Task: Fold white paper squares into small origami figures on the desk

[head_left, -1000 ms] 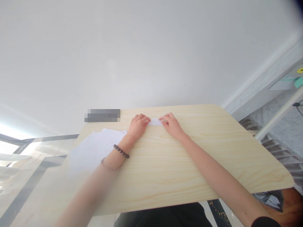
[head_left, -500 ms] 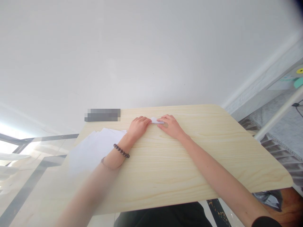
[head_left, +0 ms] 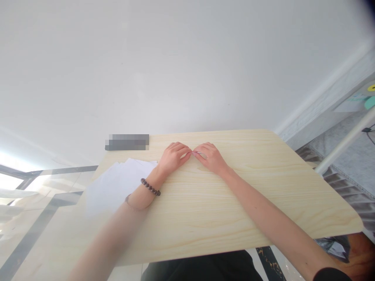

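Observation:
Between my fingertips, near the far side of the wooden table [head_left: 228,207], is a small piece of folded white paper [head_left: 199,152]. Only a thin edge of the paper shows; my fingers cover most of it. My left hand [head_left: 175,157], with a dark bead bracelet at the wrist, pinches the paper from the left. From the right, my right hand [head_left: 211,157] pinches it too, thumb below and fingers above. The fingertips of both hands meet at the middle.
Several loose white sheets [head_left: 117,183] lie at the table's left, partly under my left forearm. A pixelated dark grey object [head_left: 127,142] rests at the far left corner. The white wall [head_left: 187,70] rises behind the table. A pale pole [head_left: 345,142] stands at the right.
My left hand's fingertips have slid right along the paper until they meet those of my right hand. Less of the paper shows now.

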A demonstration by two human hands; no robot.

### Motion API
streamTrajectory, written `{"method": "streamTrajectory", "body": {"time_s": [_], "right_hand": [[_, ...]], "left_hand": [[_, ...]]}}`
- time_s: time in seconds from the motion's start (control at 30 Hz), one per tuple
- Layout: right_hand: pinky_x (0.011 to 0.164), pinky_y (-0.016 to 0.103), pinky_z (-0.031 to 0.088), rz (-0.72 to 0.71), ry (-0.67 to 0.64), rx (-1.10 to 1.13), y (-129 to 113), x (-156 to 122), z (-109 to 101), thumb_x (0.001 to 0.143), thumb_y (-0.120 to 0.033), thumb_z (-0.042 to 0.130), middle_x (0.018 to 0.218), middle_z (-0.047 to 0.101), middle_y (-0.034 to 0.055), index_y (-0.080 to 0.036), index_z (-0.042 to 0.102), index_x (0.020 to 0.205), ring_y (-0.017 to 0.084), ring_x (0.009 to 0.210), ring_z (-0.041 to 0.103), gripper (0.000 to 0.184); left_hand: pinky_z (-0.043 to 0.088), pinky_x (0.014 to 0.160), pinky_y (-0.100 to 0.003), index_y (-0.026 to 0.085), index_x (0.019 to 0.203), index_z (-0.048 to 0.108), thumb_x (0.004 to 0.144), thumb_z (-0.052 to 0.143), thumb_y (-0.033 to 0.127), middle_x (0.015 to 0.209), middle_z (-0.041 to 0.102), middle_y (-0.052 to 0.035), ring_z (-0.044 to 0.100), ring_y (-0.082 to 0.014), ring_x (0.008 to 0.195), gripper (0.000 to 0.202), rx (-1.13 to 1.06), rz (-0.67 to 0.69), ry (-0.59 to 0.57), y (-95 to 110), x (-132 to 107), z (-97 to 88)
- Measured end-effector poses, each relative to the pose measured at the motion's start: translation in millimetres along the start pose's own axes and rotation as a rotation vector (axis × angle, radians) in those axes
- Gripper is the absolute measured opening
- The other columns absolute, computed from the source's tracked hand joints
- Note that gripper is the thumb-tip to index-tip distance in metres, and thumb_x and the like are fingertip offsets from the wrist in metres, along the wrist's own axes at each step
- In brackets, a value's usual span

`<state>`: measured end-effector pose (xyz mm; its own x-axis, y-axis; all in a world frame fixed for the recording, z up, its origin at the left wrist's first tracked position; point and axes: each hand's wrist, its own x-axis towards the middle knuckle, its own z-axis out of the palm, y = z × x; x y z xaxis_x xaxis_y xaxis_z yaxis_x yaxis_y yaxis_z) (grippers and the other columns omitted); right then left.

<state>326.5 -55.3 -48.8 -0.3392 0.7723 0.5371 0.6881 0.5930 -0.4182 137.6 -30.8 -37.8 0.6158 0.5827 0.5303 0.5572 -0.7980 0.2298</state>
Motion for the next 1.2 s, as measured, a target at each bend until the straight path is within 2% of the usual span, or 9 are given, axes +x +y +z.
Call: {"method": "streamTrajectory", "body": {"time_s": [0.23,0.4,0.67,0.83,0.97,1.2], "right_hand": [[0.083,0.033,0.034,-0.018,-0.019,-0.038,-2.8,1.3,-1.3,0.088,-0.029,0.036,0.092,0.063,0.0028,-0.023,0.06,0.091,0.017,0.087,0.051,0.025],[0.083,0.034,0.034,0.026,0.042,-0.079,0.7,3.7,-4.6,0.089,-0.031,0.033,0.094,0.062,0.0031,-0.024,0.06,0.092,0.018,0.088,0.049,0.028],[0.078,0.032,0.037,0.086,0.174,-0.05,20.0,4.3,-4.7,0.089,-0.033,0.035,0.087,0.06,0.0045,-0.021,0.058,0.086,0.018,0.084,0.051,0.026],[0.072,0.029,0.04,0.134,0.143,0.09,20.2,3.2,-2.1,0.088,-0.034,0.035,0.081,0.057,0.0045,-0.02,0.056,0.084,0.016,0.079,0.051,0.025],[0.063,0.025,0.04,0.195,0.128,0.167,18.6,2.8,-2.0,0.087,-0.034,0.039,0.08,0.056,0.0033,-0.019,0.056,0.083,0.013,0.073,0.051,0.023],[0.059,0.024,0.04,0.248,0.133,0.205,16.3,1.4,-4.1,0.082,-0.034,0.048,0.08,0.058,0.0019,-0.02,0.057,0.083,0.012,0.065,0.05,0.017]], "left_hand": [[0.039,0.08,-0.031,0.019,0.082,0.063,0.085,0.045,0.028,0.082,0.064,-0.0042,0.054,-0.016,0.082,0.021,0.008,-0.022,0.055,5.2,2.1,-1.5],[0.043,0.074,-0.028,0.018,0.082,0.064,0.082,0.048,0.025,0.078,0.064,-0.0046,0.055,-0.0152,0.078,0.017,-0.071,-0.085,0.137,0.5,2.9,2.7],[0.046,0.07,-0.026,0.018,0.081,0.065,0.08,0.05,0.023,0.08,0.066,-0.0037,0.057,-0.0149,0.077,0.015,-0.106,-0.197,0.238,-5.3,2.2,7.3],[0.045,0.073,-0.026,0.019,0.083,0.064,0.081,0.048,0.023,0.078,0.066,-0.0017,0.058,-0.0144,0.077,0.016,-0.118,-0.296,0.214,-5.5,1.1,7.6],[0.045,0.076,-0.026,0.018,0.086,0.063,0.082,0.046,0.023,0.083,0.066,-0.0021,0.059,-0.0142,0.08,0.018,-0.137,-0.315,0.195,-5.1,0.6,8.7],[0.045,0.074,-0.026,0.017,0.088,0.059,0.083,0.044,0.024,0.087,0.064,-0.0035,0.058,-0.0145,0.082,0.017,-0.191,-0.346,0.147,-1.1,-1.2,6.9]]}}
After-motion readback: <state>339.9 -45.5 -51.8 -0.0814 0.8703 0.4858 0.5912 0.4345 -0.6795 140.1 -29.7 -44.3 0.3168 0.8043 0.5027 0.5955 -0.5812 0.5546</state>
